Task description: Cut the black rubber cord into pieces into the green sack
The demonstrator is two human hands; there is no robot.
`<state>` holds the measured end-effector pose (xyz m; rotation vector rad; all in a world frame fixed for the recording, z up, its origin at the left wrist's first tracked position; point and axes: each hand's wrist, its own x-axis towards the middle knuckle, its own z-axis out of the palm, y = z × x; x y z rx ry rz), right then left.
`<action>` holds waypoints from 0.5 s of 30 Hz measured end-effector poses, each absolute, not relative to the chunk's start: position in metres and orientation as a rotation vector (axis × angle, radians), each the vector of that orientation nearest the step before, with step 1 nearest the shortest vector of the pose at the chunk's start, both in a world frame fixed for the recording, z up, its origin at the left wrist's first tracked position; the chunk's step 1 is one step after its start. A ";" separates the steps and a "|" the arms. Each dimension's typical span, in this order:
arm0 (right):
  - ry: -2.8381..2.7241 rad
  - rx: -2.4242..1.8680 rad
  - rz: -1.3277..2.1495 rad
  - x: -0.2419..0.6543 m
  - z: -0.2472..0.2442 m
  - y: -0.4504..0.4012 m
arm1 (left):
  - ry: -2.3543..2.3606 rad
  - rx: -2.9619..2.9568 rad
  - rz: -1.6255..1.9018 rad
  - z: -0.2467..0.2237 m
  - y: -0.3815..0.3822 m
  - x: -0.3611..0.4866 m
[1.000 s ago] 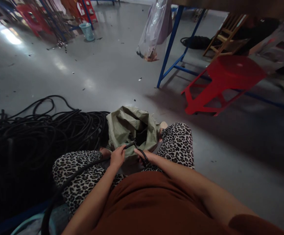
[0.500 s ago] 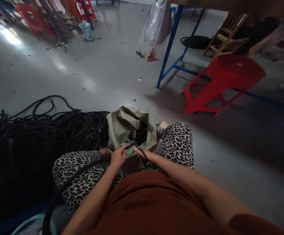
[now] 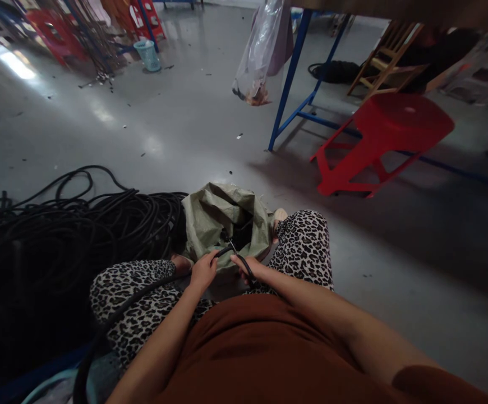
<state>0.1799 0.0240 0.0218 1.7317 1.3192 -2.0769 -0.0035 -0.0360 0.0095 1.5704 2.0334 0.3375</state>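
Observation:
My left hand (image 3: 204, 271) is closed around a black rubber-like cord (image 3: 137, 294), close to its end. From there the cord runs back over my left thigh and down to the lower left. In my right hand (image 3: 248, 269) are scissors (image 3: 250, 268) with black handles, my fingers wrapped around them. Their metal blades are small in view and meet the cord's end; whether they are apart or together I cannot make out. Both hands are over the near rim of an open, pale green woven sack (image 3: 202, 221). Dark pieces lie inside it, hard to tell apart.
A large heap of black cord (image 3: 101, 224) lies on the floor to my left. Front right are a red plastic stool (image 3: 399, 126) and a blue-legged table (image 3: 288, 78) with a clear plastic bag (image 3: 256, 62) hanging from it. A light blue basket (image 3: 147, 55) stands farther off.
A bright blade of the scissors now shows at the cord's end, where it was darker before. My hands have barely moved, and the sack stays in place.

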 end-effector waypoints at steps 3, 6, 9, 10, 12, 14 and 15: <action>1.374 1.725 -1.995 0.180 0.021 0.024 | 2.029 1.555 0.340 0.011 -0.035 -0.002; 1.435 1.729 -1.938 0.180 0.019 0.024 | 2.033 1.536 0.341 0.012 -0.035 -0.001; 1.497 1.721 -1.855 0.179 0.019 0.024 | 2.038 1.521 0.337 0.010 -0.035 -0.001; 1.511 1.715 -1.831 0.179 0.019 0.025 | 2.037 1.520 0.335 0.009 -0.036 -0.002; 1.535 1.700 -1.796 0.179 0.020 0.025 | 2.037 1.522 0.333 0.007 -0.036 -0.003; 1.557 1.683 -1.771 0.179 0.021 0.025 | 2.037 1.522 0.324 0.005 -0.037 -0.003; 1.565 1.678 -1.758 0.180 0.022 0.025 | 2.035 1.521 0.319 0.004 -0.037 -0.004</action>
